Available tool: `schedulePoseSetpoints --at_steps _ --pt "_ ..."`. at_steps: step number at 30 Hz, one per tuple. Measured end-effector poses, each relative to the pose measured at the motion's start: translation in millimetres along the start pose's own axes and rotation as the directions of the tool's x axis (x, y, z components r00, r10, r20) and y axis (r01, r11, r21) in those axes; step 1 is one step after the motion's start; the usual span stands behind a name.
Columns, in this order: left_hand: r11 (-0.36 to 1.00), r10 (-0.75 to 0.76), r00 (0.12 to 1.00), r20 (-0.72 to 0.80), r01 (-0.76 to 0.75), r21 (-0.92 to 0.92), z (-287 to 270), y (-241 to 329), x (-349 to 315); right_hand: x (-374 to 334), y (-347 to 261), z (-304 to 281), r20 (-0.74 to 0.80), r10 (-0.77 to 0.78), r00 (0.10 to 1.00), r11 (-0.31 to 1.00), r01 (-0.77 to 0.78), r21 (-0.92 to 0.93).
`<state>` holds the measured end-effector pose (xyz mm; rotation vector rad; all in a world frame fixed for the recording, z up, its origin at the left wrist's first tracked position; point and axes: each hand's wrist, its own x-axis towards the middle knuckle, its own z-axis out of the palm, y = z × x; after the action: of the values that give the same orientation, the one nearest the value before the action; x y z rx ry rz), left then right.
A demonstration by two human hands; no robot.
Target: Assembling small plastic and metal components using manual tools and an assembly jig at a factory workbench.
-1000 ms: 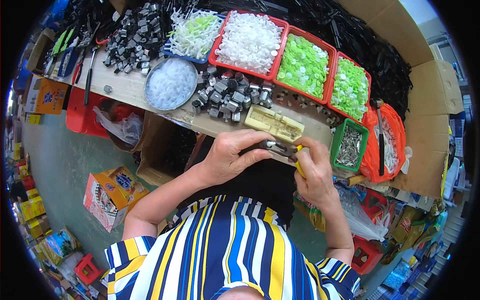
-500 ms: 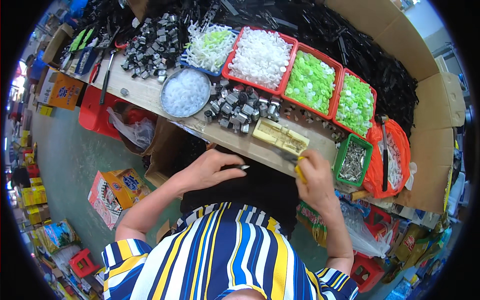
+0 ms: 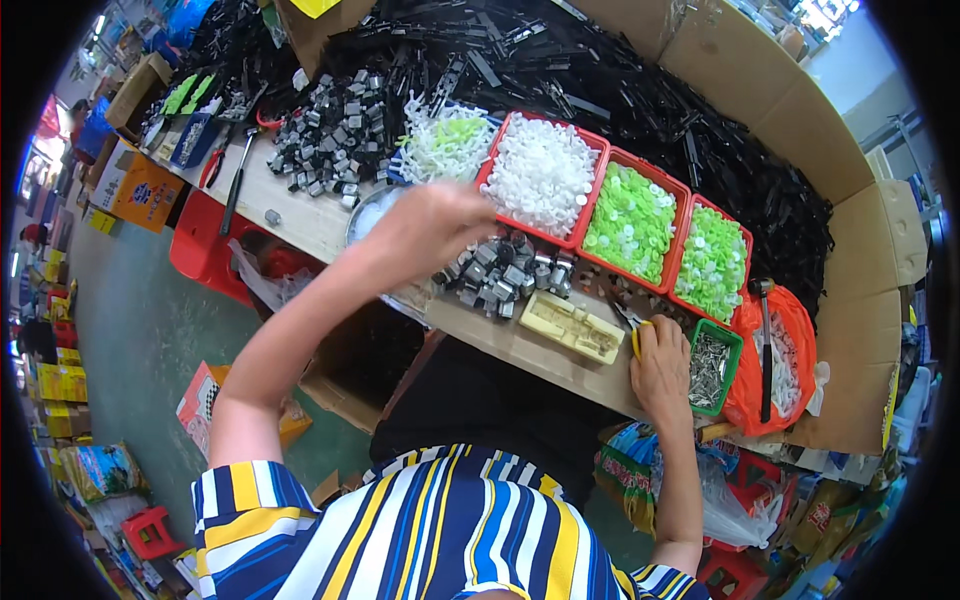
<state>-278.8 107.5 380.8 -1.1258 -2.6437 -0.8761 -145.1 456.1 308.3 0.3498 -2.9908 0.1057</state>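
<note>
My left hand (image 3: 432,232) is raised over the bench, above the edge of a round dish of translucent pieces (image 3: 368,216). Its fingers, beside the red tray of white plastic parts (image 3: 545,172), are smeared by motion, so anything in them is hidden. Under and beside it lies a heap of small silver-and-black metal parts (image 3: 497,275). At the bench's front right, my right hand (image 3: 660,368) is closed on a hand tool with yellow handles (image 3: 636,343) and two narrow metal jaws; its exact kind is unclear. Left of the tool rests a cream-coloured block fixture (image 3: 570,328) with shaped recesses.
Two red trays of green parts (image 3: 628,222) (image 3: 712,258) stand right of the white ones. A green tray of metal pins (image 3: 712,365) and a red bag (image 3: 785,350) with a hammer (image 3: 766,340) sit at the right. Black strips (image 3: 560,75) pile up behind, beside cardboard (image 3: 850,225).
My left hand has risen from the front edge to above the bench; the small piece it held no longer shows. My right hand and the yellow-handled tool have shifted right onto the bench.
</note>
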Motion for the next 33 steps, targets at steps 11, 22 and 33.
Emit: schedulePoseSetpoints --at_steps 11,22,33 --pt "0.901 0.086 0.981 -0.173 -0.002 0.433 22 -129 118 -5 -2 -8 0.050 0.031 0.998 0.994 -0.036 0.105" --pt "0.878 0.300 0.918 -0.260 -0.160 0.450 -7 -18 75 0 -14 -36 -0.283 -0.066 0.957 0.961 0.138 0.241" --pt "0.917 0.296 0.954 -0.049 -0.270 0.295 122 89 -34 4 -55 -6 -0.253 -0.244 0.936 0.960 0.270 0.071"
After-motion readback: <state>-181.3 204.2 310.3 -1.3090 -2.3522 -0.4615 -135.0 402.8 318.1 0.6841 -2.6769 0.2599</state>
